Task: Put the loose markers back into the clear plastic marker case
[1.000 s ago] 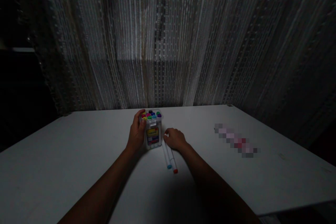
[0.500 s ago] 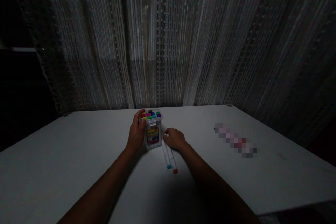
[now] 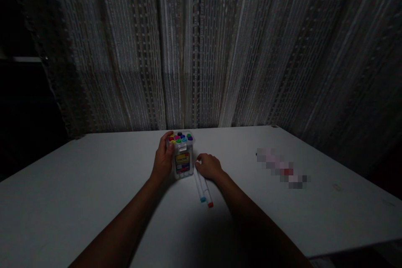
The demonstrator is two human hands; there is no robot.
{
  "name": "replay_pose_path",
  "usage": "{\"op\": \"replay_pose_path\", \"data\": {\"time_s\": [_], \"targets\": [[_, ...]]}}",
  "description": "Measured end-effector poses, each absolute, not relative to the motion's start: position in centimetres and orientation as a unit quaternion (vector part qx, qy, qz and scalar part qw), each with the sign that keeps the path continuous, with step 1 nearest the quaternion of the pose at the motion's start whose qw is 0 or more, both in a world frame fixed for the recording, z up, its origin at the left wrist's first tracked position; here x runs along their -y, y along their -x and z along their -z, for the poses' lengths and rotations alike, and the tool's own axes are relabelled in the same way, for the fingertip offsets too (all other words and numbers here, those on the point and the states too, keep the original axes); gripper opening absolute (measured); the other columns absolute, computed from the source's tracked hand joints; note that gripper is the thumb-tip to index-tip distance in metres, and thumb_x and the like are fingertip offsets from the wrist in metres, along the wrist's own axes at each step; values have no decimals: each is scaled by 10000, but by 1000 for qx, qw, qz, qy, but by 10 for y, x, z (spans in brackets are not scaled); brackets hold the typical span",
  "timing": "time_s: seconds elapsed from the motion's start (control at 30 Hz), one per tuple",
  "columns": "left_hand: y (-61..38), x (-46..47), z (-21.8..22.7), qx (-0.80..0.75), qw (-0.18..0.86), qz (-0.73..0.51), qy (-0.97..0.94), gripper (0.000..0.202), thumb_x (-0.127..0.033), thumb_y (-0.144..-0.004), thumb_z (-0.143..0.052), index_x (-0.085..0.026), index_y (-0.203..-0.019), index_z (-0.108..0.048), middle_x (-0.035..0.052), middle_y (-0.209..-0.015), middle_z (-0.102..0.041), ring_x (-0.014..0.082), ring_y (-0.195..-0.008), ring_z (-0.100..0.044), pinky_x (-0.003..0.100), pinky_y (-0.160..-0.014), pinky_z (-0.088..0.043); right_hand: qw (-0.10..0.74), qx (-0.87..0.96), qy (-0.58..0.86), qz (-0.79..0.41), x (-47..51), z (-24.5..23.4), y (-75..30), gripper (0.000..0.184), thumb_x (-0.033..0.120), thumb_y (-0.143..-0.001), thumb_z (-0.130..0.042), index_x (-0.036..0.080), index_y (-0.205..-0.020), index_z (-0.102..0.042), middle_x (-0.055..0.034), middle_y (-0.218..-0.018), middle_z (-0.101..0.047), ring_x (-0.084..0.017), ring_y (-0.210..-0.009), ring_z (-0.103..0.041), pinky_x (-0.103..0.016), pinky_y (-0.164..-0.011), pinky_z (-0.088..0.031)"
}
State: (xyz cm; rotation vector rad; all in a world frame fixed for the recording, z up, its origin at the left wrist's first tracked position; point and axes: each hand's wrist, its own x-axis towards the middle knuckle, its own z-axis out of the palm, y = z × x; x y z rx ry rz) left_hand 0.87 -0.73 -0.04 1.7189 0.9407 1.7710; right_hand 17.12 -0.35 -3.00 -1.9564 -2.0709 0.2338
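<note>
A clear plastic case of markers (image 3: 183,163) stands upright on the white table, with several coloured caps showing at its open top and a yellow and blue label on its front. My left hand (image 3: 163,159) is wrapped around the left side of this case, thumb toward the front. Just right of the case, my right hand (image 3: 208,166) is closed at the far ends of two white markers. The blue-capped marker (image 3: 199,186) and the orange-capped marker (image 3: 207,192) lie side by side, caps pointing toward me. The fingertips partly hide their far ends.
A pixelated pinkish long object (image 3: 279,167) lies on the right of the white table (image 3: 109,167). Behind the table hangs a patterned grey curtain (image 3: 194,50). A small pale mark (image 3: 337,186) shows near the right edge. The light is dim.
Both hands, the case and the two markers keep practically the same places. Only the curtain's folds look slightly shifted.
</note>
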Motion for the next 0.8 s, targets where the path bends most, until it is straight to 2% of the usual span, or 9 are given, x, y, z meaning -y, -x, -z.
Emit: {"op": "replay_pose_path", "data": {"time_s": [0.8], "targets": [[-9, 7, 1, -348, 243, -653, -627, 537, -589, -797, -425, -176, -1135, -491, 81, -1013, -616, 221, -905, -597, 338, -794, -477, 146, 722, 672, -71, 2, 33, -173, 316, 332, -789, -430, 203, -989, -638, -100, -1008, -669, -234, -941, -613, -311, -737, -437]]}}
